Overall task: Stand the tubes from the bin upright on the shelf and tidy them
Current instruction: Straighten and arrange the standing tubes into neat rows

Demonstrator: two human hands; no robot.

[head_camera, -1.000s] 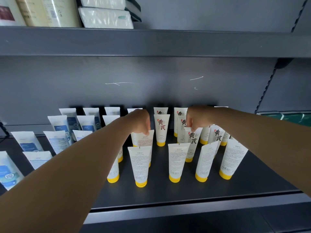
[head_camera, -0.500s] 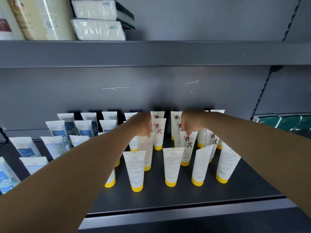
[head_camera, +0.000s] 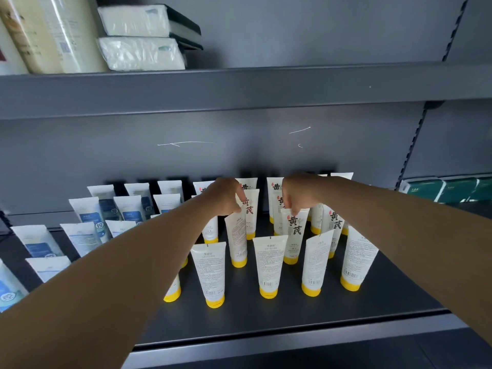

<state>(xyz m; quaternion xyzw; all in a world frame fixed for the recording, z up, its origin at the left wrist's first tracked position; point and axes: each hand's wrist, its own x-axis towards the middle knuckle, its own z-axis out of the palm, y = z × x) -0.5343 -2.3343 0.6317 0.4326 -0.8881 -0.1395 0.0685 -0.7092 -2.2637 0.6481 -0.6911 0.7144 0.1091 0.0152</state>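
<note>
**Straightening light tubes by their flat crimped tops**

Looking from the near edge of the dark grey metal shelf (head_camera: 306,323) inward, we are seeing the front row of white plastic tubes with yellow caps (head_camera: 268,267) standing cap-down, well apart from one another and a little tilted. They are looking light and soft-walled to us, with a narrow cap as the only footing, so we are judging that a small nudge could topple one into its neighbours.

Further in, our left hand (head_camera: 226,197) is pinching the crimped top of a back-label tube (head_camera: 237,235) with curled fingertips. Our right hand (head_camera: 295,194) is doing the same at the top of a tube printed with large black characters (head_camera: 294,233). That flat crimp is the stiffest part, so we are thinking it the best hold; squeezing the belly would only dent it.

Farther left, white tubes with blue labels (head_camera: 87,217) are standing in rows toward the back wall.
</note>
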